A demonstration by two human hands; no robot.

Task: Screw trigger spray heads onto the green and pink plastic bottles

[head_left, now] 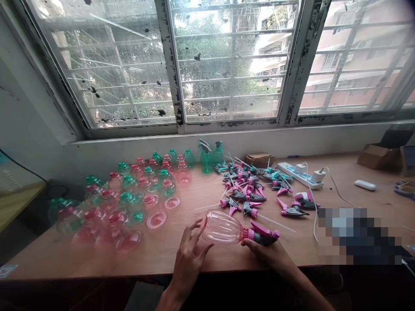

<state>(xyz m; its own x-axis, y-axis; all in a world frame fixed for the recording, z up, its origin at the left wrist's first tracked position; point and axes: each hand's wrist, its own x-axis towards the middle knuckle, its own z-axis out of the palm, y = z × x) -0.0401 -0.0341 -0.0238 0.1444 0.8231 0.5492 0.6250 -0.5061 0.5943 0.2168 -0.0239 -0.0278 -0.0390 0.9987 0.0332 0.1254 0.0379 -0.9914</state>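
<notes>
A clear pink plastic bottle [223,228] lies on its side near the front edge of the wooden table [356,198], with a pink and grey trigger spray head [263,235] on its neck. My left hand [191,250] has its fingers spread and touches the bottle's base. My right hand [264,252] is closed around the spray head from below. A pile of loose pink and teal trigger sprayers [253,190] lies just beyond the bottle.
Several empty pink and green bottles [136,194] crowd the table's left half. Two green assembled spray bottles [207,157] stand by the wall. A white power strip [300,174] with cable, a white remote [365,185] and cardboard boxes [379,156] are at right.
</notes>
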